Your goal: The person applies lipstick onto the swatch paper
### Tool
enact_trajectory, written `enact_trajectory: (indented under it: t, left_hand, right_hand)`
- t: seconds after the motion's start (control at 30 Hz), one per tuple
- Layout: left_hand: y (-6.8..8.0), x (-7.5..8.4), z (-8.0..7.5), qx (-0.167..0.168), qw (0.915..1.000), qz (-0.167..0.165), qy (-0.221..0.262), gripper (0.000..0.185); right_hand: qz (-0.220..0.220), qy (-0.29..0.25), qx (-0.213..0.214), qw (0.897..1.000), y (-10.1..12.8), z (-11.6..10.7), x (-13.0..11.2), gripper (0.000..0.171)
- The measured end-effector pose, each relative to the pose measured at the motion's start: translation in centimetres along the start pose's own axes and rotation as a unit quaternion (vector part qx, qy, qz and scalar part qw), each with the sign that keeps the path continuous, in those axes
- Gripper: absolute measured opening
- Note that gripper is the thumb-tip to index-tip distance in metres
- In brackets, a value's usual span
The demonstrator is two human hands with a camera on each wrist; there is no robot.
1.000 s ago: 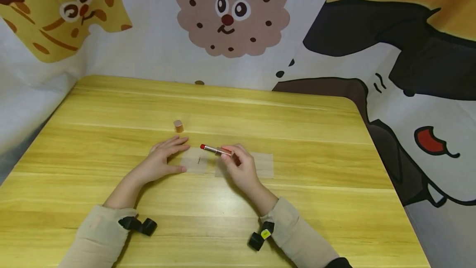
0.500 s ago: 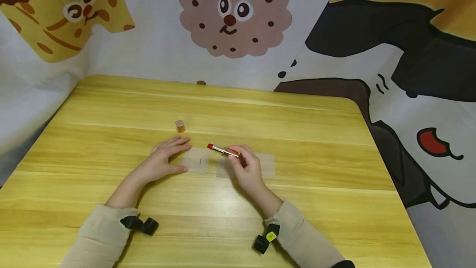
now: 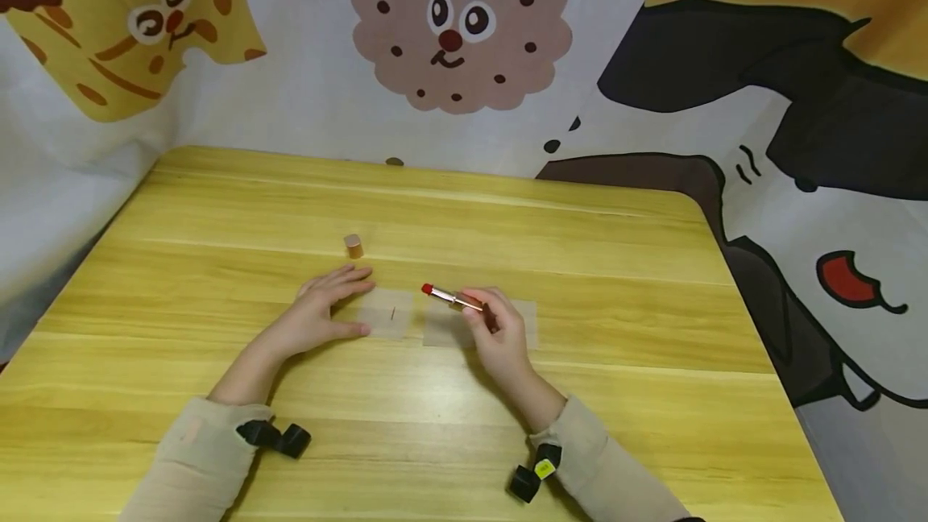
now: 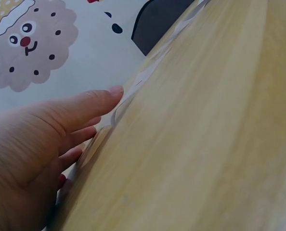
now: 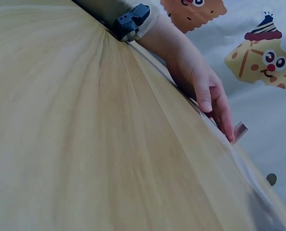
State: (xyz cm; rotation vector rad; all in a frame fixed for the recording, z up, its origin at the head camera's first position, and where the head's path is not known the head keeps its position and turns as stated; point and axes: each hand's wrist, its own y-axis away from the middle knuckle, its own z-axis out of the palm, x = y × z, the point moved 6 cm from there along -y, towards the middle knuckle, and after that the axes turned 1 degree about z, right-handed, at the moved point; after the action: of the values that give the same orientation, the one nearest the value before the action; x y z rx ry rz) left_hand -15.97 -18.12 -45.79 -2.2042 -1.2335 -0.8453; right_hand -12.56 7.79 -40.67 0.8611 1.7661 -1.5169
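My right hand point(image 3: 502, 337) pinches an uncapped lipstick point(image 3: 453, 297) by its base, the red tip pointing left and held above the table. Under it lies a thin, pale translucent sheet point(image 3: 444, 330), partly hidden by the hand. A smaller sheet point(image 3: 382, 327) of the same kind, bearing a short reddish-brown line point(image 3: 393, 313), lies to its left. With thumb and fingers spread, my left hand point(image 3: 319, 308) rests at this sheet's left edge. Beyond the left fingers stands the lipstick cap point(image 3: 353, 246), copper-coloured. In the right wrist view the left hand point(image 5: 196, 72) shows beside the cap point(image 5: 240, 131).
The wooden table point(image 3: 580, 264) fills the lower scene. A white cloth point(image 3: 290, 87) with cartoon prints hangs behind its far edge. Black cameras are strapped at both wrists, over beige sleeves point(image 3: 196, 457).
My right hand has drawn the lipstick rightward, away from the marked sheet. The left hand keeps its place at the sheet's edge. The view has shifted slightly.
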Motion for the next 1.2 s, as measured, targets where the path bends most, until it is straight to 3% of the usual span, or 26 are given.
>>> enact_trajectory:
  t: [0.27,0.47,0.63,0.83,1.03,1.2]
  left_hand:
    - [0.0,0.0,-0.3,0.020,0.9995,-0.015,0.017,0.073]
    - [-0.1,-0.1,-0.4,0.032,0.9985,-0.029,0.032,0.075]
    - [-0.3,0.1,-0.2,0.044,0.9974,-0.013,0.056,0.074]
    - [-0.7,0.9,0.2,0.049,0.9959,0.001,0.076,0.075]
    - [-0.8,1.5,0.1,0.074,0.9952,-0.002,0.064,0.072]
    - [-1.1,2.4,0.6,0.084,0.9952,0.023,0.046,0.072]
  right_hand:
    - [0.003,-0.014,0.005,1.000,0.4,-1.5,0.0,0.022]
    - [0.006,0.009,0.010,1.000,0.8,-2.8,0.1,0.021]
    - [0.006,0.012,0.011,1.000,1.0,-3.7,0.2,0.020]
    - [-0.002,0.009,0.015,1.000,1.7,-4.7,1.9,0.023]
    - [0.000,0.010,0.020,1.000,2.0,-5.4,2.7,0.022]
    - [0.004,0.014,0.023,1.000,2.2,-5.7,2.6,0.022]
